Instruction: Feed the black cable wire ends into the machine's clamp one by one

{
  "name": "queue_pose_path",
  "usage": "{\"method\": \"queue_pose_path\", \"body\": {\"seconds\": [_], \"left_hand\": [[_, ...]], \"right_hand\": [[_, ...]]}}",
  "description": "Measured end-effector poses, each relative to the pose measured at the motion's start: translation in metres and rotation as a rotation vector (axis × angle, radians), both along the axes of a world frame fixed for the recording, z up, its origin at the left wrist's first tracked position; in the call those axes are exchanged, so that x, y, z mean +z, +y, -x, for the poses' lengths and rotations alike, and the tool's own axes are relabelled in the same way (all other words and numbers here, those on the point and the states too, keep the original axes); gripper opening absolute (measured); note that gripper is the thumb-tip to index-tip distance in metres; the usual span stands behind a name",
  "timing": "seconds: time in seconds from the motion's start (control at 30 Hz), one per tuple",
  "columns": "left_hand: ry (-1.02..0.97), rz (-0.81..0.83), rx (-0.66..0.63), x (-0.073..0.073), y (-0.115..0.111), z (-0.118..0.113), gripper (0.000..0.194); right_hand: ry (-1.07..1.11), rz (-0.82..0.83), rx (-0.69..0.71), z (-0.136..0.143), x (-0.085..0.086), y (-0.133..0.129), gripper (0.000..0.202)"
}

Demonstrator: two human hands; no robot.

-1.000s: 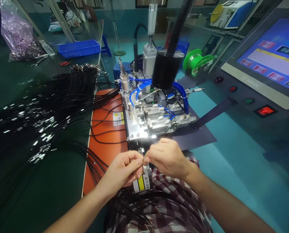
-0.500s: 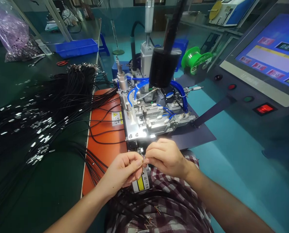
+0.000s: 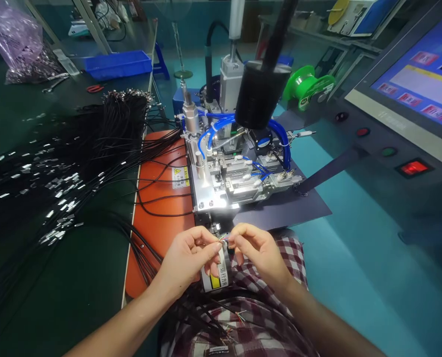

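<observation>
Thin coloured wires (image 3: pixel 224 238) stick out between my two hands, in front of the metal machine (image 3: pixel 239 183). My left hand (image 3: pixel 194 253) pinches them between thumb and forefinger. From the right, my right hand (image 3: pixel 256 250) has its thumb and fingertips closed at the other end of the wires. The cable they belong to is hidden by my left hand. Just below the hands is a white and yellow label (image 3: pixel 215 277) on a rounded machine part. Black cables (image 3: pixel 202 317) with stripped, coloured wire ends lie across my lap.
A large bundle of black cables (image 3: pixel 120 124) with shiny metal ends covers the dark table at left. Some cables cross the orange board (image 3: pixel 161 198) into the machine. A control screen (image 3: pixel 421 84) stands at right, a green spool (image 3: pixel 303 84) behind, a blue tray (image 3: pixel 117 66) at back left.
My right hand has turned, its fingers loosening from a tight curl, and sits slightly farther right. More of the coloured wires shows between the hands. The view has shifted slightly.
</observation>
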State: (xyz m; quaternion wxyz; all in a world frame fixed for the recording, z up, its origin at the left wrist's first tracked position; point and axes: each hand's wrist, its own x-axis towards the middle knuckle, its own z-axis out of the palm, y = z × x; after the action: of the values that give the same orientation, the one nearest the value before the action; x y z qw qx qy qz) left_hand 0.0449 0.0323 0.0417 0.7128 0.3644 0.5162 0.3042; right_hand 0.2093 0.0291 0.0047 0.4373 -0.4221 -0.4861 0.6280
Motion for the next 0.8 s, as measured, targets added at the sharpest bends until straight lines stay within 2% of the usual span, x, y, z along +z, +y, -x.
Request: {"method": "queue_pose_path", "body": {"seconds": [0.13, 0.3, 0.47, 0.8], "left_hand": [[-0.012, 0.002, 0.012, -0.002, 0.000, 0.000, 0.026], [-0.032, -0.028, -0.012, -0.004, 0.000, 0.000, 0.023], [-0.030, -0.049, -0.030, -0.005, -0.001, 0.001, 0.022], [-0.010, -0.039, -0.046, -0.007, 0.000, 0.003, 0.023]], "right_hand": [[-0.028, 0.015, -0.038, 0.003, 0.004, -0.005, 0.006], [0.016, 0.080, -0.100, 0.010, 0.001, -0.004, 0.010], [0.115, 0.146, -0.089, 0.011, -0.005, -0.004, 0.010], [0.185, 0.149, -0.104, 0.014, -0.004, -0.002, 0.009]]}}
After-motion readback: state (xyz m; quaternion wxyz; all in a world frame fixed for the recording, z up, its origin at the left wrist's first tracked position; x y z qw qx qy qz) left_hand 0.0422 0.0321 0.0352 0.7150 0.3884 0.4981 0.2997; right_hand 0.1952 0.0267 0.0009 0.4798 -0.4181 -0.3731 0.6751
